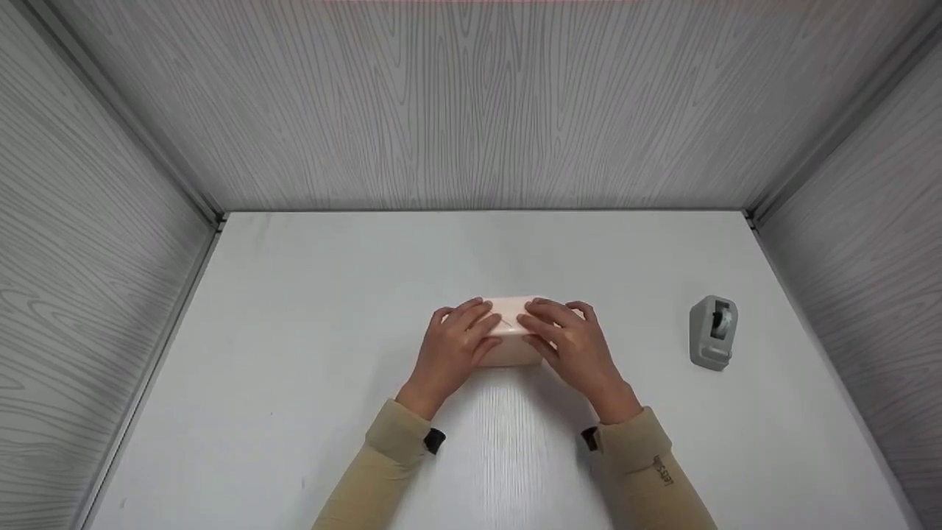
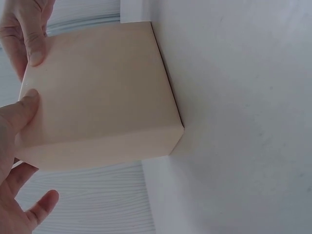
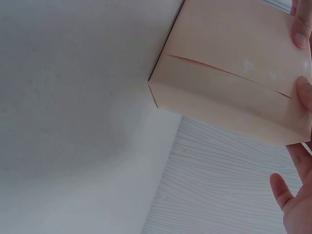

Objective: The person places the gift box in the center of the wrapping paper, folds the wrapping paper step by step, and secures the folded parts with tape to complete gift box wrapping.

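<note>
A pale peach paper-covered box (image 1: 513, 353) stands on the white table. My left hand (image 1: 450, 346) holds its left part, fingers spread over the top and thumb against the near face. On the right part, my right hand (image 1: 578, 346) holds it in the same way. In the left wrist view the box (image 2: 105, 87) shows a smooth face with both thumbs near its upper edge. The right wrist view reveals a long slit-like paper seam (image 3: 229, 73) across the near face. The box's far side is hidden.
A grey tape dispenser (image 1: 712, 335) with a roll in it stands on the table's right side. Wood-grain panels (image 1: 478, 110) wall the white table (image 1: 294, 331) at the back, left and right.
</note>
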The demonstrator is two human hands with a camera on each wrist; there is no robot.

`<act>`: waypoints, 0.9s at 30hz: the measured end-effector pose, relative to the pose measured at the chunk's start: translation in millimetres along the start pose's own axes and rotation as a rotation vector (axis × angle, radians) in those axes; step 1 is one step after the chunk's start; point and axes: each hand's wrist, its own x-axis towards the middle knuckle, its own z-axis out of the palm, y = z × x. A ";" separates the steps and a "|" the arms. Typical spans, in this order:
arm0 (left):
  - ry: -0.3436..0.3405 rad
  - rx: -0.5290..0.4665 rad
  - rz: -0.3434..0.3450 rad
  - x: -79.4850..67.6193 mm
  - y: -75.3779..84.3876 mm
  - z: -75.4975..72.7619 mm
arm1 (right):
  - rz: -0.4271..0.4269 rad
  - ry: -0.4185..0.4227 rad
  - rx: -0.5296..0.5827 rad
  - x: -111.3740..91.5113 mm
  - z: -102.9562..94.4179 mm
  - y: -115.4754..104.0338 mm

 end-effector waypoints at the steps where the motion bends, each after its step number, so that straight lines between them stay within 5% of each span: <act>1: -0.003 0.000 -0.004 -0.1 0.0 0.1 | 0.002 -0.006 0.006 -0.5 -0.1 0.1; 6: -0.011 0.002 -0.010 -0.5 0.5 1.2 | 0.070 -0.040 0.092 -7.0 -7.1 0.7; 11: -0.028 -0.003 -0.023 -0.3 1.2 1.0 | 0.260 0.006 0.162 -18.9 -26.9 6.5; 27: -0.041 -0.017 -0.027 -0.4 1.2 1.0 | 0.860 0.183 -0.076 -88.9 -95.9 78.3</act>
